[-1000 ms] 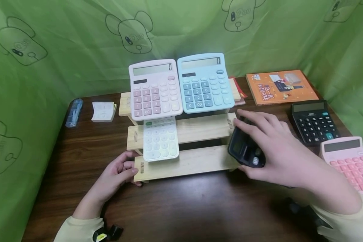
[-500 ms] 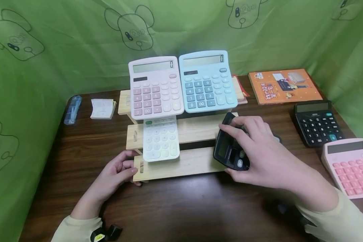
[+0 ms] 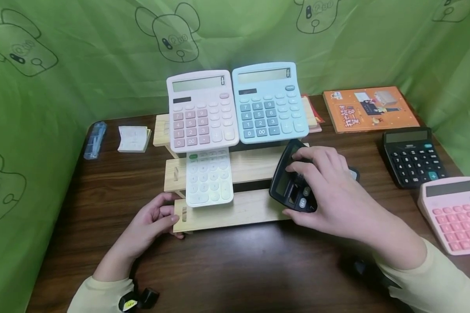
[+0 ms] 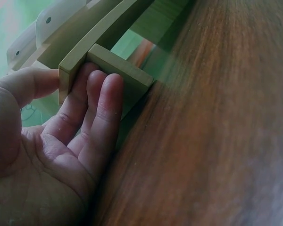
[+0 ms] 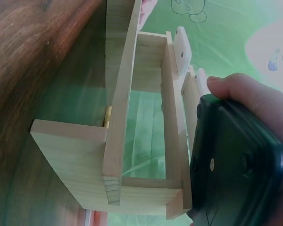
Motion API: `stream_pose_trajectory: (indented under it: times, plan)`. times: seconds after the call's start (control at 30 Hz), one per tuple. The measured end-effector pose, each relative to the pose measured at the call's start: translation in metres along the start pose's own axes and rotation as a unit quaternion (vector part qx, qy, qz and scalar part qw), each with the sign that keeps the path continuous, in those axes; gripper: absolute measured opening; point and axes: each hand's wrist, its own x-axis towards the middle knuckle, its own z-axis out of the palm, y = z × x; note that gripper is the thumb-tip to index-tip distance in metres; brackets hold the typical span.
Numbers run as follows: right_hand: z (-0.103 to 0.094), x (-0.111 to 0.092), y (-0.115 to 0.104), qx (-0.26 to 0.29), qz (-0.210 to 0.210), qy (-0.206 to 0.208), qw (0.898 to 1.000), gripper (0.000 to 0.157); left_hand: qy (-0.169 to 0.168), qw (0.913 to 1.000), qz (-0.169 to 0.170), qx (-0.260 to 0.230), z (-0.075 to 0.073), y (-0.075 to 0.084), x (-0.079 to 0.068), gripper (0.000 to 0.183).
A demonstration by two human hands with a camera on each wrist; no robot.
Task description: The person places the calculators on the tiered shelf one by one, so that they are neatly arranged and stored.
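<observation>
My left hand (image 3: 152,226) pinches the left end of the bottom step of a three-step wooden stand (image 3: 254,208). In the left wrist view the thumb is on the board's edge and the fingers (image 4: 111,101) reach beneath it. With my right hand (image 3: 333,195) I grip a black calculator (image 3: 283,182), tilted, over the right part of the lower two steps. Its back (image 5: 231,165) faces the right wrist camera; whether it touches the wood I cannot tell. A white calculator (image 3: 209,178) leans on the left of the steps. Pale pink (image 3: 219,111) and blue (image 3: 270,104) calculators stand side by side on top.
At the right lie another black calculator (image 3: 413,158), a pink calculator (image 3: 454,217) and an orange book (image 3: 370,111). A note pad (image 3: 133,139) and a clear blue object (image 3: 95,140) are at the far left. Green curtain (image 3: 102,78) encloses the dark wooden table (image 3: 250,269).
My right hand has carried the black calculator leftward, from beside the stand's right end to over its steps. The left hand keeps its hold on the stand. The head view has shifted slightly.
</observation>
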Motion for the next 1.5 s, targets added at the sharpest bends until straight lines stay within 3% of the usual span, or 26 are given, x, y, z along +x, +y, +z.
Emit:
stream_pose_trajectory:
  times: [0.5, 0.9, 1.17, 1.33, 1.5]
  plan:
    - [-0.004, 0.0, -0.007, 0.005, 0.017, 0.001, 1.0, 0.069, 0.001, 1.0, -0.002, 0.0, 0.0, 0.0, 0.0, 0.04]
    - [-0.005, -0.002, -0.006, -0.015, 0.009, -0.066, 0.998, 0.087, -0.003, 1.0, 0.003, -0.004, 0.001, 0.001, 0.001, 0.04]
    - [-0.008, -0.005, -0.005, 0.025, 0.046, -0.122, 0.991, 0.096, -0.002, 1.0, 0.002, -0.003, 0.001, 0.001, 0.002, 0.04]
    - [-0.01, -0.008, 0.0, 0.016, 0.032, -0.162, 0.986, 0.101, 0.003, 1.0, -0.007, 0.003, 0.0, 0.002, 0.001, 0.04]
    - [-0.009, -0.008, 0.002, 0.008, 0.017, -0.155, 0.988, 0.097, -0.001, 1.0, -0.002, -0.001, 0.001, 0.002, 0.001, 0.04]
